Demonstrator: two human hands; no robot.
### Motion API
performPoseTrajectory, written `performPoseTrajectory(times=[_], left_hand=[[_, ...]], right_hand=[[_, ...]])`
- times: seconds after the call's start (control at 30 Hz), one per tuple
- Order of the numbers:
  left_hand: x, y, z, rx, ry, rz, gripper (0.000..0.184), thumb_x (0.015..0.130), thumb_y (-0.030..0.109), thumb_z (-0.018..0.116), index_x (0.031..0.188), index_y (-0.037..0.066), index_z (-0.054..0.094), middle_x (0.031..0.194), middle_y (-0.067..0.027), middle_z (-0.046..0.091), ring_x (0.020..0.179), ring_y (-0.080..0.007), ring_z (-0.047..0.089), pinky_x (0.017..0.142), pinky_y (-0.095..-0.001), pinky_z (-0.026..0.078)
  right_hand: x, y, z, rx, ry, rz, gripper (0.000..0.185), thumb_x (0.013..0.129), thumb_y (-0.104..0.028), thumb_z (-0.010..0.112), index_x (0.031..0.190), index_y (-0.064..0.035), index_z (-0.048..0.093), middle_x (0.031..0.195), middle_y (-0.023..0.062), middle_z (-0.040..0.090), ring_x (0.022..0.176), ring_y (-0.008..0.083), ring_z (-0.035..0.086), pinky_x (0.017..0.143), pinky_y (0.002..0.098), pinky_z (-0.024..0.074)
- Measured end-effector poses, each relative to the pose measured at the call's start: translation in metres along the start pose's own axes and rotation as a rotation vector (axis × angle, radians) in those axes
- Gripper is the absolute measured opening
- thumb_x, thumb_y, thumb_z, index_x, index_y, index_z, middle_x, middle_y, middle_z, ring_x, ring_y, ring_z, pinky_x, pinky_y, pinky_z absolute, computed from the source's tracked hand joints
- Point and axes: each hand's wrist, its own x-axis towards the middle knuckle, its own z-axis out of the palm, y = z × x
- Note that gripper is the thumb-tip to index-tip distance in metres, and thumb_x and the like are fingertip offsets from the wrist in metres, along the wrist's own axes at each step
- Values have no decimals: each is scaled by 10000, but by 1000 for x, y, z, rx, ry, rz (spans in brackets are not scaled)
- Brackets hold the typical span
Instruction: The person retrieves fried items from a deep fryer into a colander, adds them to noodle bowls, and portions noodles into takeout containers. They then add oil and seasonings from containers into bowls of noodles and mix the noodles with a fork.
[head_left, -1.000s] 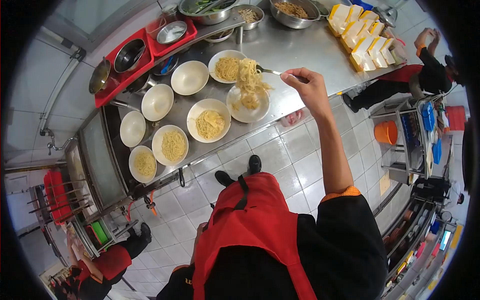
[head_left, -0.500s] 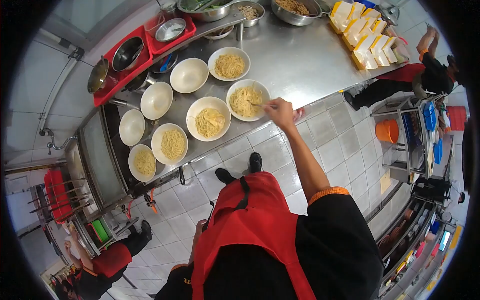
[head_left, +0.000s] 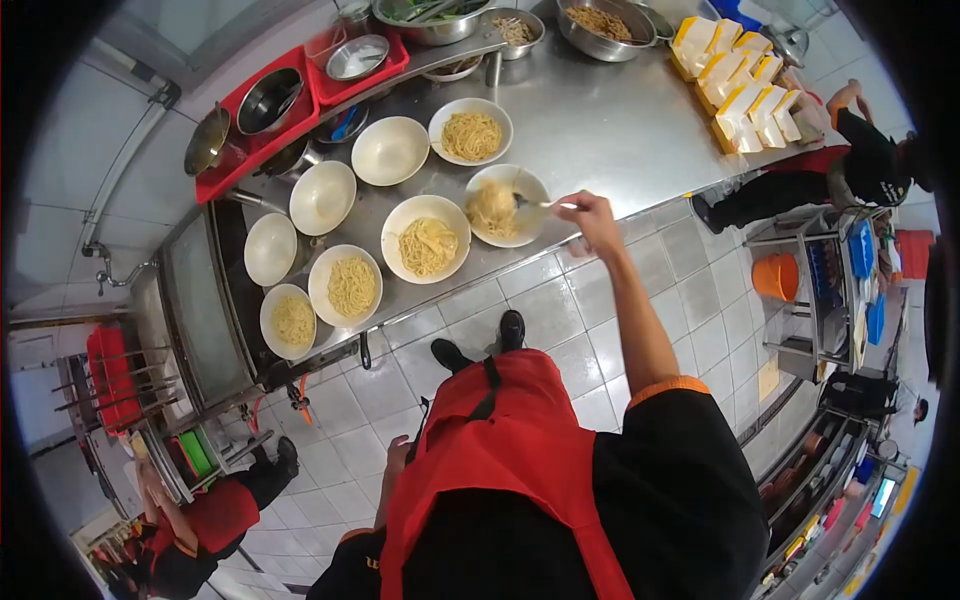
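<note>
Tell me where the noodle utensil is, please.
In the head view, the utensil is right of centre, in the right hand, over the nearest bowl of noodles.

Metal utensil (head_left: 537, 204) at yellow noodles (head_left: 491, 209) in white bowl (head_left: 534, 186)

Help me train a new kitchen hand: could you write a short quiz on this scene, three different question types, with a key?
1. How many white bowls on the steel counter contain noodles?
2. True or false: the left hand is inside one of the bowls.
3. What does the right hand hold?
A) a yellow-and-white carton
B) a metal utensil
C) a red tray

Key:
1. Five; three others show none.
2. False; it is low, beside the red apron.
3. B.
</note>
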Motion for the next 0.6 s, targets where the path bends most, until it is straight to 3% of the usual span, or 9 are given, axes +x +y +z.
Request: performPoseTrajectory(times=[0.13,0.2,0.23,0.37,0.43,0.5,0.53,0.57,0.6], left_hand=[[2,-8,1,2,-1,-6,510,787,128,613,1234,-22,419,924,-130,649,768,-182,620,729,-302,495],[5,-8,-1,0,-1,-3,509,787,128,612,1234,-22,419,925,-129,650,765,-181,620,727,-302,495],[8,-11,-2,2,-1,-3,509,787,128,611,1234,-22,420,925,-129,650,764,-180,620,727,-302,495],[10,-9,-5,-1,9,1,507,787,128,609,1232,-22,420,925,-129,651,760,-178,620,724,-302,496],[9,-6,-2,-52,18,5,505,787,128,608,1232,-22,421,925,-128,651,757,-177,620,722,-302,497],[-12,1,4,-174,-11,32,496,781,115,613,1220,-21,426,912,-133,652,761,-176,620,703,-292,499],[-22,5,7,-235,-27,45,492,778,109,615,1214,-21,429,906,-135,652,763,-176,620,694,-286,501],[-20,8,10,-194,-22,39,463,782,113,617,1195,-13,450,907,-129,652,756,-170,616,686,-287,501],[-16,1,8,-152,-26,49,435,785,116,618,1176,-5,472,907,-123,652,749,-163,613,678,-288,502]], right_hand=[[-20,-41,-28,-203,110,-177,132,715,-176,699,805,-79,703,787,31,659,763,189,570,685,374,427],[-36,-70,-24,-952,530,-519,96,686,-134,675,768,-94,706,788,16,630,848,233,509,730,439,357],[-33,-66,-14,-955,535,-542,105,656,-120,660,751,-109,705,805,7,614,885,275,460,768,471,306],[2,1,33,-711,251,-400,125,697,-171,675,791,-95,708,803,17,628,897,272,488,793,470,336],[22,29,22,82,24,-85,164,727,-236,693,823,-103,709,781,18,637,917,266,499,818,460,346],[3,-4,-6,-130,75,-89,167,722,-244,715,819,-109,706,754,10,634,908,255,497,812,445,346],[3,-5,-15,-369,181,-214,140,707,-210,715,800,-107,705,747,4,626,888,252,492,794,448,345],[-8,-22,-19,-373,180,-210,140,707,-210,715,800,-107,705,747,4,626,888,252,492,794,448,345],[-24,-47,-20,-613,398,-396,122,692,-195,706,779,-109,703,740,-1,618,871,248,487,772,448,341]])
